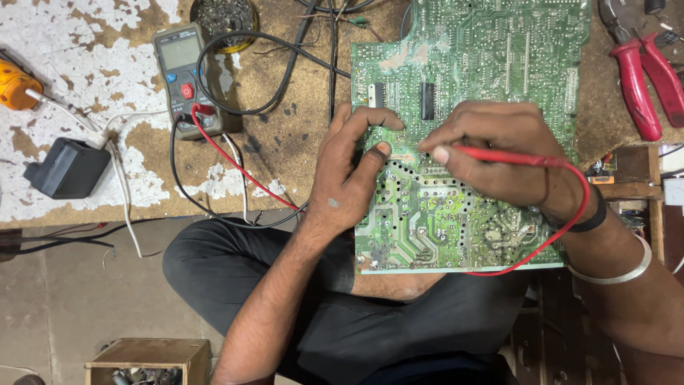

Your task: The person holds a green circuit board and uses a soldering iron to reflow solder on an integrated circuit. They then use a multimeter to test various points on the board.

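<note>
A large green circuit board [491, 64] lies solder side up across the bench edge and my lap. My right hand [499, 153] grips a red test probe [513, 157] like a pen, its tip pressed to the board's middle. My left hand [349, 171] rests on the board's left edge, fingers curled, probably pinching a black probe whose tip is hidden. A red lead [235, 165] and a black lead run from the probes to a grey multimeter [182, 75] at the upper left.
Red-handled pliers [645, 75] lie at the top right. A black power adapter [68, 167] with white cable and an orange tool [16, 85] sit at the left. A round tin [223, 21] stands at the back. A wooden box [153, 362] sits on the floor.
</note>
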